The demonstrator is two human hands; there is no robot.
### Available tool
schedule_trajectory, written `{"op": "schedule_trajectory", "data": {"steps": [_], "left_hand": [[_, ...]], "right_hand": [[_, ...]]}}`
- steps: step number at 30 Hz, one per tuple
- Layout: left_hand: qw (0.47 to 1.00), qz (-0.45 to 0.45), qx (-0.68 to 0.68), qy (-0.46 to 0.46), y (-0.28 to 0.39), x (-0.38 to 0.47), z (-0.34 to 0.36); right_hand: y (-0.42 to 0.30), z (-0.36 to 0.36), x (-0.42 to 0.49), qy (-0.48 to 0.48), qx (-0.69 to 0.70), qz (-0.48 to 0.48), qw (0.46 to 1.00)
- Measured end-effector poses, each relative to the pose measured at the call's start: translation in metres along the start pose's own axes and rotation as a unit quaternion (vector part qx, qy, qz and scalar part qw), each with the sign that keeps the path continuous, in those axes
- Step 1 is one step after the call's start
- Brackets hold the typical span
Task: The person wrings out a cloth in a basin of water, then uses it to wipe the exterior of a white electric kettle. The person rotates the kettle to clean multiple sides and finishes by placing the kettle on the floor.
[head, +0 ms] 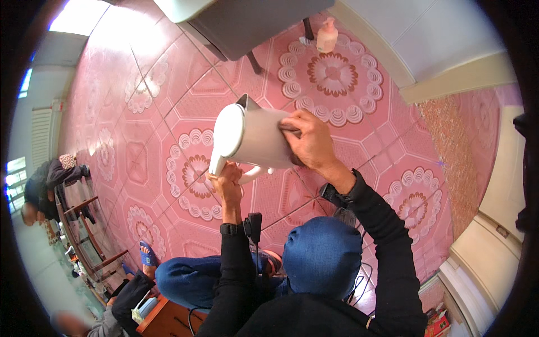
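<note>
An electric kettle (263, 137) with a white lid and a white handle is tipped on its side in front of me, above the floor. My left hand (229, 179) is closed around the handle close to the lid. At the other end, the fingers of my right hand (309, 137) curl against the kettle's base and side. Something dark and blurred shows under those fingers; I cannot tell whether it is a cloth or part of the base. The metal spout points away from me. Black straps with small devices sit at both wrists.
Pink patterned tiles (193, 236) cover the floor. A pump bottle (327, 38) stands beyond the kettle, near a dark-legged grey appliance (257, 29). Two people are at left, one beside a wooden frame (90, 236). A wooden cabinet (168, 318) is by my left knee.
</note>
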State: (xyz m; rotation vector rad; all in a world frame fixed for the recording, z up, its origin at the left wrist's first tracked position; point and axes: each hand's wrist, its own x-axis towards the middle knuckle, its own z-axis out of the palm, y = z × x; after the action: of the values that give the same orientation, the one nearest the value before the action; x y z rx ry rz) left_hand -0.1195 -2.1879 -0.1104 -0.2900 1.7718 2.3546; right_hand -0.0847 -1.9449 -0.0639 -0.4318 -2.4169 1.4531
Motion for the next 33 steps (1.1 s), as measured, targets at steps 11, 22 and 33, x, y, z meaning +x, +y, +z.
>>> {"op": "schedule_trajectory", "data": {"steps": [11,22,33], "left_hand": [[0.997,-0.008,-0.054,-0.048,-0.010,0.001,0.000],[0.999,-0.025,-0.006,-0.022,-0.022,0.001,0.003],[0.999,-0.048,0.003,-0.006,-0.025,0.003,0.004]], "right_hand": [[0.012,0.004,0.007,-0.034,0.069,0.000,0.997],[0.033,0.001,0.002,-0.041,-0.006,0.039,0.998],[0.029,0.002,-0.003,0.002,-0.012,-0.014,1.000]]}}
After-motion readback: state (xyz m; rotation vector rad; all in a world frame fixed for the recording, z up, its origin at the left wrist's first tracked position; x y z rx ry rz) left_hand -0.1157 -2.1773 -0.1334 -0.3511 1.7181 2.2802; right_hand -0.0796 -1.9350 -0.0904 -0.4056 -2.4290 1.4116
